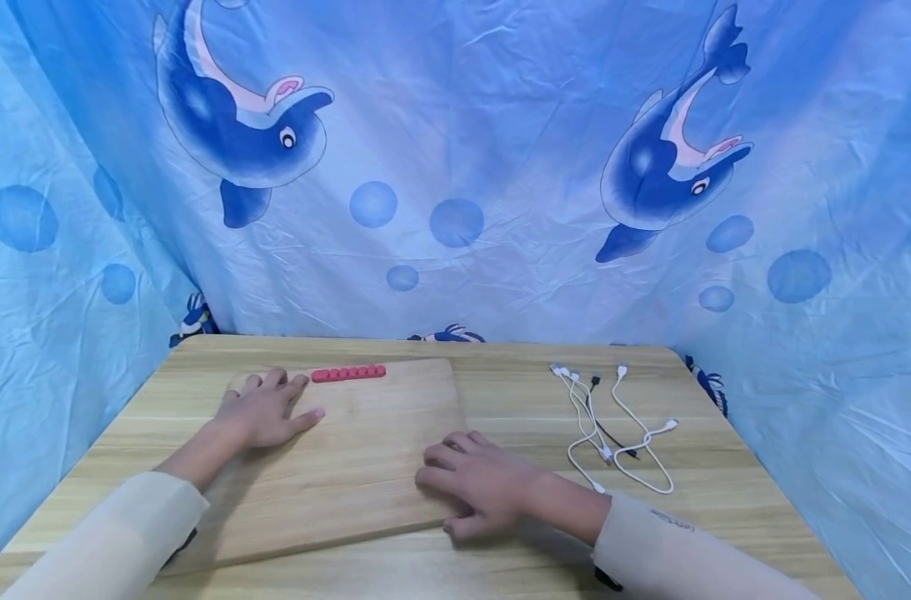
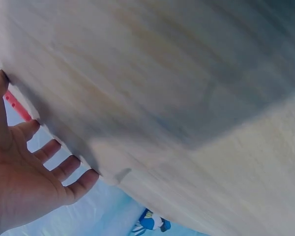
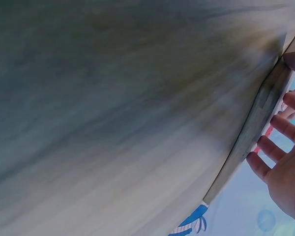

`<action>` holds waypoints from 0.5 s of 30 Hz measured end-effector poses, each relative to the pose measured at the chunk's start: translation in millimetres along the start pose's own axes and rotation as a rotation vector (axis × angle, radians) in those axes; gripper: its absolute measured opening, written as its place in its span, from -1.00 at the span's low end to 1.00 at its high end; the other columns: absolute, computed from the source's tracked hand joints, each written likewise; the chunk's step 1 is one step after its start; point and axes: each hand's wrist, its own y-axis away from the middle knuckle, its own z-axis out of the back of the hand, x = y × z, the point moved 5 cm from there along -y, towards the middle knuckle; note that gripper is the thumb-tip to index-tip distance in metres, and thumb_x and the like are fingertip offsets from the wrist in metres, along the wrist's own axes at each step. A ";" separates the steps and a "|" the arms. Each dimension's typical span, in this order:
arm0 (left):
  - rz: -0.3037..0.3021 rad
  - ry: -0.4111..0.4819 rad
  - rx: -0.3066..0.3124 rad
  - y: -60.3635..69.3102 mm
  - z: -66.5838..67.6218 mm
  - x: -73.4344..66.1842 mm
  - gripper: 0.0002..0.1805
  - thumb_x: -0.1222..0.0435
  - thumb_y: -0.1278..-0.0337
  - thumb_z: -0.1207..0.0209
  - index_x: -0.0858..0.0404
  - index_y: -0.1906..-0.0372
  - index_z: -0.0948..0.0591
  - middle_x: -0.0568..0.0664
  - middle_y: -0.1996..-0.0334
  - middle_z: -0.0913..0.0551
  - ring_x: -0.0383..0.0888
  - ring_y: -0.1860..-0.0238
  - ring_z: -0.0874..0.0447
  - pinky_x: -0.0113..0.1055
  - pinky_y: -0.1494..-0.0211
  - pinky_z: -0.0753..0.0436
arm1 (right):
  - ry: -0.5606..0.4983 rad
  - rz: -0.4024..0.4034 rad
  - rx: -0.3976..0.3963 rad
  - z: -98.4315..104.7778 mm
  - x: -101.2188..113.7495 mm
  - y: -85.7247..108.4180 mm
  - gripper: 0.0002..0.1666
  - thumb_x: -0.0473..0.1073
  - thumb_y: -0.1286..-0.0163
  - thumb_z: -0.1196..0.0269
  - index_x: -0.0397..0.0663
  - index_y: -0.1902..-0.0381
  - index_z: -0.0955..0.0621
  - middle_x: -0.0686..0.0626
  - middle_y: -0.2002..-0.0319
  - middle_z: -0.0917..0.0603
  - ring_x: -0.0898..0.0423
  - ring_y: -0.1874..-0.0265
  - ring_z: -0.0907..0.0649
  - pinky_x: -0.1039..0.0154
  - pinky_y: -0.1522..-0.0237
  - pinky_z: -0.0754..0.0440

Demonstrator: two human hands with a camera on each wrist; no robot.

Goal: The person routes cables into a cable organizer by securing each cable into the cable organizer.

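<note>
Backdrop (image 1: pixel 515 108): blue cloth; I see it run from left edge to right behind everything, printed with dolphins.
Left sleeve (image 1: pixel 128 525): pale, crossing the near left part of the table (image 1: pixel 511 392).
Left hand (image 1: pixel 263 412): I have it palm down on the board (image 1: pixel 357 454) near the far left corner, fingers spread and slightly bent, thumb held away from them, pinching nothing.
Board: flat on the left and middle of the table, turned a little, under both hands.
Red strip (image 1: pixel 348 373): bumpy, lying along the board's far edge, just beside the left index fingertip.
Right hand (image 1: pixel 485 483): I have it at the board's right edge near the close corner, fingers apart and bent, thumb at the corner; I cannot tell how firmly it presses.
Cables (image 1: pixel 607 454): several white and one black, loose on the table beyond the right forearm.
Right sleeve (image 1: pixel 688 546): pale, coming in from the near right.
</note>
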 end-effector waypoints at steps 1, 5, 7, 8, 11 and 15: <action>-0.003 -0.002 -0.002 -0.1 -0.2 -1.2 0.03 -0.44 -0.29 0.05 0.28 -0.53 -0.31 0.50 -0.40 -0.26 0.56 -0.29 -0.20 0.63 -0.20 -0.18 | -0.004 0.000 -0.005 -0.4 -0.9 1.6 -0.26 0.39 -0.39 -0.14 0.36 -0.44 -0.33 0.08 -0.38 -0.37 0.02 -0.36 -0.36 -0.08 -0.37 -0.41; -0.009 -0.008 -0.003 -1.4 -1.8 -6.1 0.03 -0.44 -0.29 0.05 0.29 -0.53 -0.31 0.49 -0.40 -0.26 0.54 -0.27 -0.22 0.63 -0.20 -0.19 | -0.004 0.010 -0.034 -0.8 -3.1 7.8 -0.25 0.39 -0.37 -0.15 0.33 -0.43 -0.34 0.08 -0.38 -0.38 0.03 -0.34 -0.37 -0.04 -0.35 -0.41; -0.010 -0.017 -0.002 -1.0 -2.0 -9.2 0.02 -0.44 -0.30 0.06 0.28 -0.53 -0.31 0.48 -0.40 -0.27 0.53 -0.27 -0.24 0.62 -0.20 -0.20 | -0.001 0.015 -0.047 -0.3 -3.5 10.3 -0.25 0.38 -0.36 -0.17 0.32 -0.41 -0.36 0.08 -0.36 -0.40 0.03 -0.33 -0.38 -0.02 -0.33 -0.42; -0.008 -0.018 -0.002 -0.6 -1.9 -10.8 0.02 -0.43 -0.30 0.05 0.28 -0.53 -0.31 0.48 -0.40 -0.27 0.52 -0.26 -0.26 0.61 -0.19 -0.21 | -0.001 0.015 -0.050 -0.2 -3.7 11.4 -0.26 0.38 -0.35 -0.18 0.33 -0.41 -0.36 0.08 -0.36 -0.40 0.03 -0.33 -0.38 -0.01 -0.33 -0.42; -0.011 -0.025 -0.002 0.7 -0.9 -16.2 0.01 -0.42 -0.30 0.04 0.30 -0.52 -0.33 0.48 -0.38 -0.29 0.51 -0.24 -0.29 0.60 -0.17 -0.25 | -0.005 0.008 -0.049 -1.0 -5.3 15.0 -0.27 0.37 -0.35 -0.19 0.35 -0.40 -0.36 0.09 -0.35 -0.40 0.04 -0.34 -0.38 -0.01 -0.34 -0.42; -0.012 -0.025 -0.001 0.2 -0.5 -23.0 0.01 -0.41 -0.30 0.02 0.31 -0.51 -0.33 0.48 -0.39 -0.30 0.51 -0.26 -0.29 0.60 -0.18 -0.26 | -0.025 0.003 -0.055 -1.6 -7.2 20.7 -0.28 0.36 -0.36 -0.19 0.36 -0.40 -0.37 0.10 -0.35 -0.40 0.04 -0.33 -0.38 -0.02 -0.35 -0.41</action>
